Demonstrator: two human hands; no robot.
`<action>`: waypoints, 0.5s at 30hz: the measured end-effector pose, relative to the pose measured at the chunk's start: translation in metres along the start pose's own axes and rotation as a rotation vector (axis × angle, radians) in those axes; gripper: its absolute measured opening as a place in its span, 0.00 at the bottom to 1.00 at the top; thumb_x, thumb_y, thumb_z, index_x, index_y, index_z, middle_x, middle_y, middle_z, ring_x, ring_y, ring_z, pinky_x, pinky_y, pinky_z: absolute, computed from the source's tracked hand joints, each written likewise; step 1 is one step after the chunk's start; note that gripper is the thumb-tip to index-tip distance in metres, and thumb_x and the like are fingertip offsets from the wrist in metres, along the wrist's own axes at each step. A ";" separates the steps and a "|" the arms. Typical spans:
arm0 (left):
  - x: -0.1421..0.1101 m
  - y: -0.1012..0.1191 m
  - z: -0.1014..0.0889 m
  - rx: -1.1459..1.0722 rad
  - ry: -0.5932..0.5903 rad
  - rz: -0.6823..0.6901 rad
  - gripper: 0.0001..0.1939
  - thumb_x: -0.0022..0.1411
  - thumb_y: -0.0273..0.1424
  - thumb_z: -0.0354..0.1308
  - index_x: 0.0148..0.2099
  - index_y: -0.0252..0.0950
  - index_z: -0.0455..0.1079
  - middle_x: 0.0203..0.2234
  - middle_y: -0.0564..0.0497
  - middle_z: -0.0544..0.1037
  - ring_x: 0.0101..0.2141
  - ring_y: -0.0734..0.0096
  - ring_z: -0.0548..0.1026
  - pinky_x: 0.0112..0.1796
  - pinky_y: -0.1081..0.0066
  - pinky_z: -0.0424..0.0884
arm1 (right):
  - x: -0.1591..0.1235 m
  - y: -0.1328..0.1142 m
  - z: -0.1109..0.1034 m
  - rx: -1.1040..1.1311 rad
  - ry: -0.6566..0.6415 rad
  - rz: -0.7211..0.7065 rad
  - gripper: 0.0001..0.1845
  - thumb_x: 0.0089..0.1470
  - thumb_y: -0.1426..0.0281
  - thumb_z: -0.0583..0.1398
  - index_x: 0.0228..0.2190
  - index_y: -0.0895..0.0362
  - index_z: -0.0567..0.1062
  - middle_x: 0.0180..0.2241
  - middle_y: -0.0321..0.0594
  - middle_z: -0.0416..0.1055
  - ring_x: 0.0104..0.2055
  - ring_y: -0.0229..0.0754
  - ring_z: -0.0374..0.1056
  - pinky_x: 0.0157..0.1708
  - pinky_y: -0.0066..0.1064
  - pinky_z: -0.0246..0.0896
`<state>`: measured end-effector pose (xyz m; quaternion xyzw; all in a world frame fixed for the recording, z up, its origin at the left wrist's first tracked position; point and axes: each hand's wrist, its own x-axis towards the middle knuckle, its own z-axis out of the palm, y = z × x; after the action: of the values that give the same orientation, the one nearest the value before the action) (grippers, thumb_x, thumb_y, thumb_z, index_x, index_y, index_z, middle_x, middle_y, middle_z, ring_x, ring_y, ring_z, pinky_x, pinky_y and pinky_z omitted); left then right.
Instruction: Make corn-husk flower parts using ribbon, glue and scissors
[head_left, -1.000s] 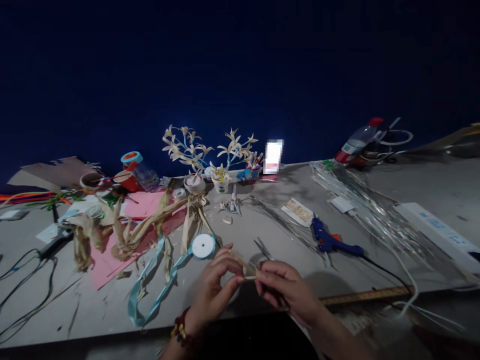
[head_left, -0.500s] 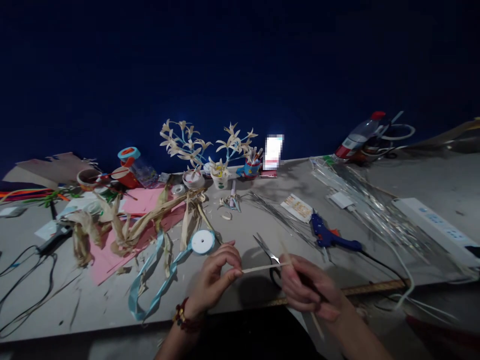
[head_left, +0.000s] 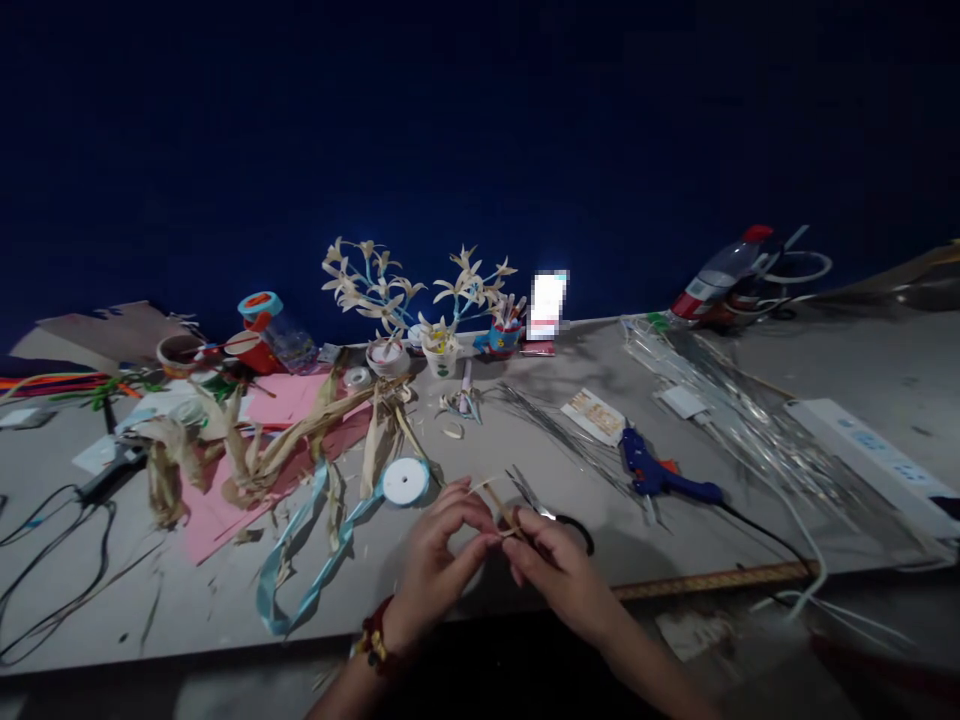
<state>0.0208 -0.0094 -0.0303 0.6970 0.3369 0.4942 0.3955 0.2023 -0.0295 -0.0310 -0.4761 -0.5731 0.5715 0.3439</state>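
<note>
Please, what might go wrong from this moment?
The thin strip held between the left hand and right hand might slip or tear. The right hand could knock the scissors, which lie close beyond it. The cord of the blue glue gun trails to the table edge, so it may get caught.

A deep navy wall (head_left: pixel 480 130) filled the upper part of the view, plain across its whole breadth. It sank almost to black toward the upper right and showed a bluer tint low in the middle. Against its foot ran a long, pale grey surface (head_left: pixel 191 615), whose front edge slanted upward from left to right. Lighting was dim and uneven, with soft shadows near the back. Below the front edge, the lower right was murky, its details too dark to make out.
</note>
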 end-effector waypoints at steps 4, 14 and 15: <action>-0.002 0.003 -0.001 0.050 -0.015 -0.010 0.03 0.66 0.26 0.59 0.38 0.37 0.70 0.33 0.51 0.77 0.39 0.67 0.75 0.56 0.57 0.64 | 0.002 -0.004 0.001 -0.146 0.012 -0.073 0.30 0.64 0.45 0.51 0.23 0.55 0.67 0.21 0.33 0.63 0.25 0.37 0.61 0.29 0.30 0.54; -0.011 -0.006 -0.013 -0.087 -0.013 -0.124 0.03 0.68 0.28 0.58 0.38 0.36 0.72 0.34 0.49 0.76 0.40 0.66 0.75 0.56 0.56 0.65 | 0.005 -0.002 -0.009 0.284 0.045 0.188 0.32 0.56 0.40 0.56 0.26 0.58 0.72 0.20 0.32 0.63 0.19 0.32 0.54 0.19 0.25 0.43; -0.010 -0.006 -0.013 -0.086 -0.007 -0.124 0.04 0.68 0.28 0.58 0.38 0.36 0.72 0.34 0.49 0.76 0.39 0.66 0.75 0.55 0.57 0.65 | 0.004 -0.003 -0.009 0.263 0.035 0.173 0.33 0.57 0.39 0.55 0.27 0.58 0.72 0.19 0.32 0.63 0.19 0.32 0.54 0.19 0.25 0.43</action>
<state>0.0053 -0.0129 -0.0374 0.6589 0.3564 0.4804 0.4560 0.2086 -0.0227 -0.0276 -0.4845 -0.4440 0.6608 0.3625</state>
